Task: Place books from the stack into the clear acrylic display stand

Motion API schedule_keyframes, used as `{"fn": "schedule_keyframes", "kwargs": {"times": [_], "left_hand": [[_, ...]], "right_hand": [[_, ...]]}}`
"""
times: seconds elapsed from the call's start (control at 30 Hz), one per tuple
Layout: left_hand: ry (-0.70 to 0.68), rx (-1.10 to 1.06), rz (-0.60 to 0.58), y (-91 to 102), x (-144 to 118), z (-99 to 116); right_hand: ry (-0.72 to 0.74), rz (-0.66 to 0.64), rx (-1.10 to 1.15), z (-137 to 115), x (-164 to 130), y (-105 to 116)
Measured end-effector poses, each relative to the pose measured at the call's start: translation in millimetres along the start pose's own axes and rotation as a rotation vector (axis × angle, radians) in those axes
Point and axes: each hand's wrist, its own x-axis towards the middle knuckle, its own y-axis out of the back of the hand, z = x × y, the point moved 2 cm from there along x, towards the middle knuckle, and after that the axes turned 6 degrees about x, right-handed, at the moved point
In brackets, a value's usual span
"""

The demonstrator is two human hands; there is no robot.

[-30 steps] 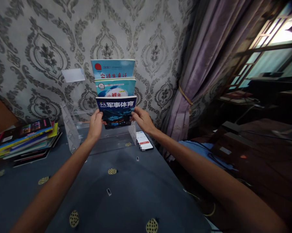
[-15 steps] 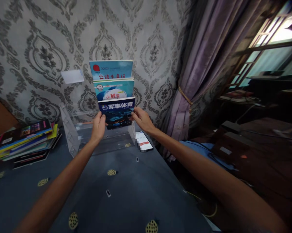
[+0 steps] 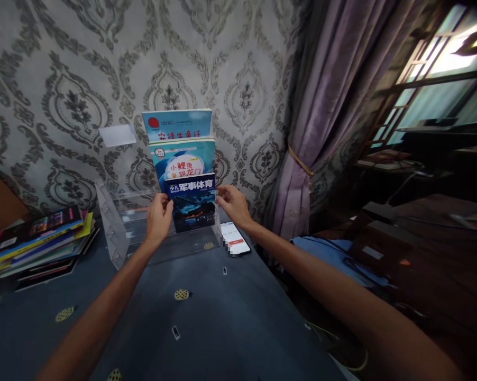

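A dark blue book (image 3: 194,206) with white Chinese lettering stands in the front of a clear acrylic book rack (image 3: 117,227). My left hand (image 3: 159,216) pinches the book's left edge with thumb and fingers. Curled at the opposite edge, the fingers of my right hand (image 3: 234,205) touch the book near its upper right corner. Behind it, on higher tiers, stand a teal-blue book (image 3: 183,153) and a light blue book (image 3: 179,123), each partly covered by the one in front.
A stack of books and magazines (image 3: 44,238) lies left of the rack. A lit phone (image 3: 235,241) rests by the rack's right end on the dark blue pineapple-print tablecloth (image 3: 207,338). A purple curtain (image 3: 302,159) hangs at the right, beside dark clutter.
The dark blue book has moved down between my hands, uncovering more of the teal-blue book behind it. Both hands stay at its sides. The camera view has tilted slightly upward.
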Motion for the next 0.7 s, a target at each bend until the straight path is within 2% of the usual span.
{"fn": "schedule_keyframes", "kwargs": {"times": [0.13, 0.4, 0.53, 0.7], "left_hand": [[0.029, 0.006, -0.005, -0.3, 2.9, -2.9], [0.018, 0.031, -0.061, -2.1, -1.4, -6.5], [0.003, 0.054, -0.087, -4.2, -1.7, -8.6], [-0.013, 0.096, -0.084, -5.4, -2.3, -8.6]], "right_hand": [[-0.046, -0.004, 0.044, 3.3, 0.1, -1.8], [-0.025, 0.053, -0.097, 8.5, 1.0, -5.5], [-0.043, -0.006, -0.081, 7.8, 0.1, -7.1], [-0.02, -0.016, -0.127, 4.9, -7.6, -6.9]]}}
